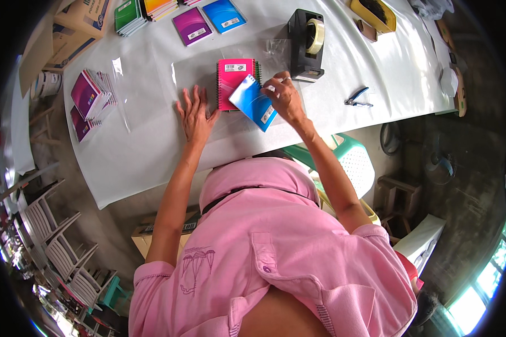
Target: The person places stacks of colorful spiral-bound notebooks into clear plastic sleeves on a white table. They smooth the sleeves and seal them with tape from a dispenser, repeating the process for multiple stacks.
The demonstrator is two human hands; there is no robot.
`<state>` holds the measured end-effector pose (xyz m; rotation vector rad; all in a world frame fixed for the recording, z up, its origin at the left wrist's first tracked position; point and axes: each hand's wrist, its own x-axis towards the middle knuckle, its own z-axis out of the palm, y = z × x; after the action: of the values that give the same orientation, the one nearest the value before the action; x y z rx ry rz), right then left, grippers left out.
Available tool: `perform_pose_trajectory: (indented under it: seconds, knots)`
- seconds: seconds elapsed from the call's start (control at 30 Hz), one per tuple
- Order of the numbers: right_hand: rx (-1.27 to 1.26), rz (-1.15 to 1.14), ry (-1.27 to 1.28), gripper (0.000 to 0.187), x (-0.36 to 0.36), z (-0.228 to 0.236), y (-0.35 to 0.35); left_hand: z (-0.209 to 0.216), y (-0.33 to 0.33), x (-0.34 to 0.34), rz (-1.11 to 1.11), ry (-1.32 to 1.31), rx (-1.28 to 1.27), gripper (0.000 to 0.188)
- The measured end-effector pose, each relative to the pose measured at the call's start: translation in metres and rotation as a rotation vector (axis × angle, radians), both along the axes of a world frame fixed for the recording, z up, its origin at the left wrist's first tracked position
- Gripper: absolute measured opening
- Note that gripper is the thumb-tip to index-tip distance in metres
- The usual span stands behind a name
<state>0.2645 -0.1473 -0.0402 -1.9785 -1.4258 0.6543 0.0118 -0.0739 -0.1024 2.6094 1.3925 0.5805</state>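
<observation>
You are facing a pale table covering (123, 165) that is looking like smooth plastic, its right part shining brightly. The blue notebook (252, 105) before you is showing a smooth, glossy cover, and the pink notebook (233, 81) beneath it is gleaming too, its spiral binding (218, 92) looking like dark wire. Clear plastic film (174, 74) is glinting to the left. The tape dispenser (300, 56) at far right is appearing as hard black plastic. Your pink shirt (331, 253) is looking like soft matt cloth, while the cartons (67, 50) at far left are showing dull brown cardboard.

Blue notebook (252, 103) overlaps pink notebook (227, 84).
</observation>
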Motion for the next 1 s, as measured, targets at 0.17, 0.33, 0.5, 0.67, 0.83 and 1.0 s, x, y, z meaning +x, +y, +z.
perform_pose_trajectory:
  seconds: [0.17,0.33,0.5,0.67,0.83,1.0]
  knots:
    - [0.096,-0.003,-0.06,0.052,-0.016,0.008,-0.012,0.008,0.004,-0.001,0.014,0.047,-0.01,0.063]
    - [0.031,-0.055,-0.217,0.042,-0.005,0.017,-0.004,0.037,0.017,0.02,0.0,-0.28,-0.273,0.052]
    - [0.044,-0.178,0.017,0.04,0.012,0.053,0.005,0.057,0.006,0.041,0.114,-0.346,-0.778,0.053]
    - [-0.025,-0.252,0.453,0.042,0.011,0.057,0.039,0.048,0.003,0.04,0.238,-0.623,-0.876,0.054]
    - [-0.008,-0.224,0.829,0.036,0.023,0.099,0.039,0.035,0.004,0.03,0.088,-0.605,-0.824,0.052]
    - [-0.069,-0.077,0.484,0.044,0.024,0.041,0.063,0.045,0.01,0.035,0.1,-0.507,-0.894,0.053]
